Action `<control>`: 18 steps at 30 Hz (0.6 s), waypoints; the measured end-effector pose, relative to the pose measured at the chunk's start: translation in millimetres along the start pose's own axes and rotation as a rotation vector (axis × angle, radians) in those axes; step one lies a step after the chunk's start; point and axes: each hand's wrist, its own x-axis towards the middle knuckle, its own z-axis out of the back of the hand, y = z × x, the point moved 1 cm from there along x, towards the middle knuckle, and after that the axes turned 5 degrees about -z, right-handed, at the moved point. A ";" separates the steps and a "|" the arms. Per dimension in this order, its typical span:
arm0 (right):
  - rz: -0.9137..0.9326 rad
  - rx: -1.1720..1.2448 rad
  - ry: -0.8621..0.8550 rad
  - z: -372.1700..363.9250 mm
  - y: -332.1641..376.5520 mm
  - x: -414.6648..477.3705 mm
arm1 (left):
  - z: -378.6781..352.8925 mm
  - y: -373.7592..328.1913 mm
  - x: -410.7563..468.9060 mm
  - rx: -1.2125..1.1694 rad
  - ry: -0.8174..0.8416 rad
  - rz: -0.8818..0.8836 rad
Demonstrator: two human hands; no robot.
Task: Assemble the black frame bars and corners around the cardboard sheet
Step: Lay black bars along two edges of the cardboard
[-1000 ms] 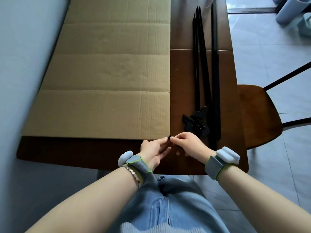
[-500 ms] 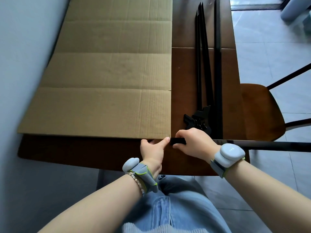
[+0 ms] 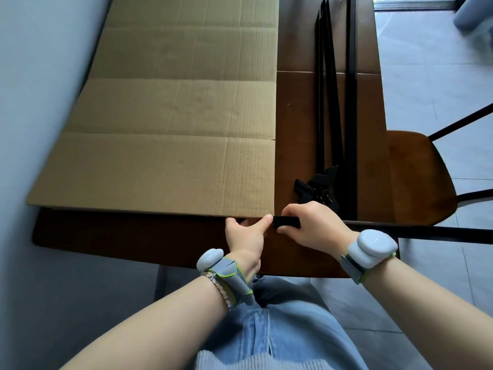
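Note:
A large cardboard sheet (image 3: 170, 124) lies flat on the dark wooden table (image 3: 296, 124). My right hand (image 3: 312, 225) grips the end of a long black frame bar (image 3: 426, 232) that runs off to the right past the table's edge. The bar's end sits at the sheet's near right corner. My left hand (image 3: 245, 233) holds the near edge of the cardboard at that corner, index finger touching the bar's end. Several more black bars (image 3: 336, 84) lie lengthwise on the table's right side, with a small pile of black corner pieces (image 3: 317, 188) at their near end.
A pale wall (image 3: 40, 76) runs along the table's left side. A wooden chair (image 3: 416, 177) stands just right of the table, under the held bar. Tiled floor lies beyond it. My lap in blue jeans is below the table's near edge.
One second ago both hands pinched a small black part near the corner. Since then my right hand has brought a long bar in from the right, and its end now meets the cardboard's corner.

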 end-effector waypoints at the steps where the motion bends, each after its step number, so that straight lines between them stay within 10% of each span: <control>1: 0.009 -0.005 -0.008 0.8 0.6 0.0 | 0.2 0.3 0.3 0.002 -0.004 -0.003; 18: -0.001 -0.112 0.001 7.7 13.0 8.8 | 11.0 -6.8 7.8 -0.031 0.074 0.101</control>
